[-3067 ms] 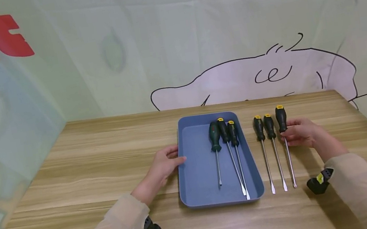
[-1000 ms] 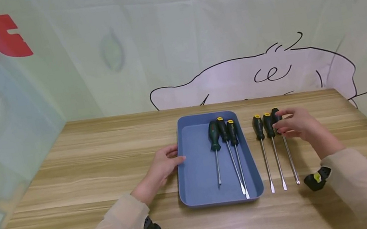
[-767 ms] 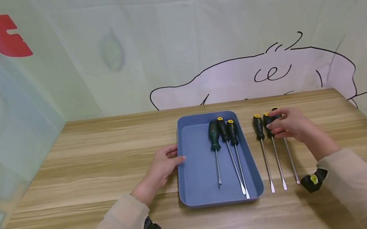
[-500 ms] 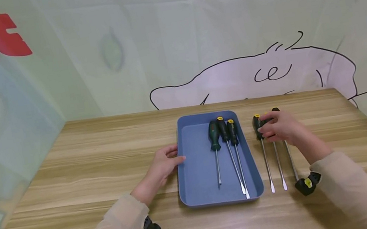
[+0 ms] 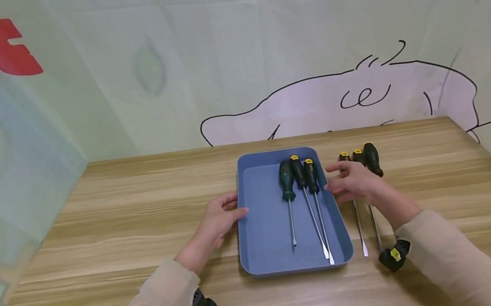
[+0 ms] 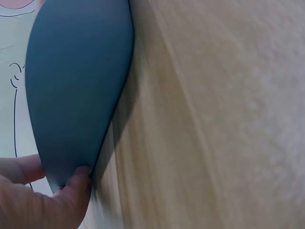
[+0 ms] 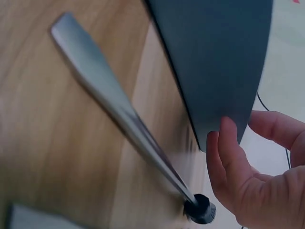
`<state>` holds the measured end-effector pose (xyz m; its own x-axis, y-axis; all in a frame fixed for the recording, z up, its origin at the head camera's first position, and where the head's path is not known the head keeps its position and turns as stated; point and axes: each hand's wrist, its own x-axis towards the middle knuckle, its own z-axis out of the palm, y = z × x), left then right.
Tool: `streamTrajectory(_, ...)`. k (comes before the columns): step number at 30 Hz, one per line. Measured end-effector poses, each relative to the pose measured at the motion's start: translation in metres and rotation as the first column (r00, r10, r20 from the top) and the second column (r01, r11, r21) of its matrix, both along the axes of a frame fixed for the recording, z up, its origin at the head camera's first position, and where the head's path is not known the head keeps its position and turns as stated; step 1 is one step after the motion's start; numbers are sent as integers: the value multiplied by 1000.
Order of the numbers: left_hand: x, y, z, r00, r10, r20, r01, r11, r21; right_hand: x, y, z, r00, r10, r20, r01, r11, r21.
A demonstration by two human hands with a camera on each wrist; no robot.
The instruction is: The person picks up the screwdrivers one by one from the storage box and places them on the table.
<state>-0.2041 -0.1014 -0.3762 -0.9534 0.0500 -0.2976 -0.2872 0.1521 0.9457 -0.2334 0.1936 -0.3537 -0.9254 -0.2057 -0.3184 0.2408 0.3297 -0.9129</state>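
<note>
A blue rectangular tray (image 5: 265, 231) lies on the table. My left hand (image 5: 215, 223) holds its left wall, the thumb over the rim and the fingers along the outer side. At the tray's right wall is my right hand (image 5: 355, 183), its fingers loosely bent with the tips right at the wall. Inside the tray lie a green-handled screwdriver (image 5: 286, 181) and two black-handled flathead screwdrivers with yellow caps. Three more screwdrivers lie right of the tray; the outermost black handle (image 5: 372, 158) shows, while my right hand and wrist hide parts of the others.
In the right wrist view a flathead screwdriver's steel shaft (image 7: 114, 95) runs beside the tray. The wooden table (image 5: 137, 203) extends to both sides. A printed cloth backdrop (image 5: 229, 58) stands behind its far edge and along the left.
My right hand has left the outermost screwdriver and moved left across the row to the tray's right wall. That screwdriver's handle has shifted slightly left. My left hand stays on the tray.
</note>
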Motion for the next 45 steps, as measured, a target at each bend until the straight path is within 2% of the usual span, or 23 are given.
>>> streamTrajectory(9, -1, 2, 0, 1000, -7, -18, 6, 1000, -13, -1, -5, -4, 1000, 3, 6, -3, 999, 52)
streamTrajectory(21, -1, 5, 1, 999, 15, -29, -15, 1000, -27, -3, -6, -3, 999, -12, 39, 10, 998, 54)
streamTrajectory(31, 0, 5, -3, 1000, 10, -18, -11, 1000, -11, -3, -6, -7, 996, -22, 90, 19, 999, 38)
streamTrajectory(38, 0, 4, 0, 1000, 0, -17, 0, 999, -34, -3, -5, -4, 994, -14, 106, 12, 1000, 12)
streamTrajectory(45, -1, 1, 3, 998, -41, -40, 40, 999, -31, -4, -6, -1, 994, 3, 108, -3, 1000, -1)
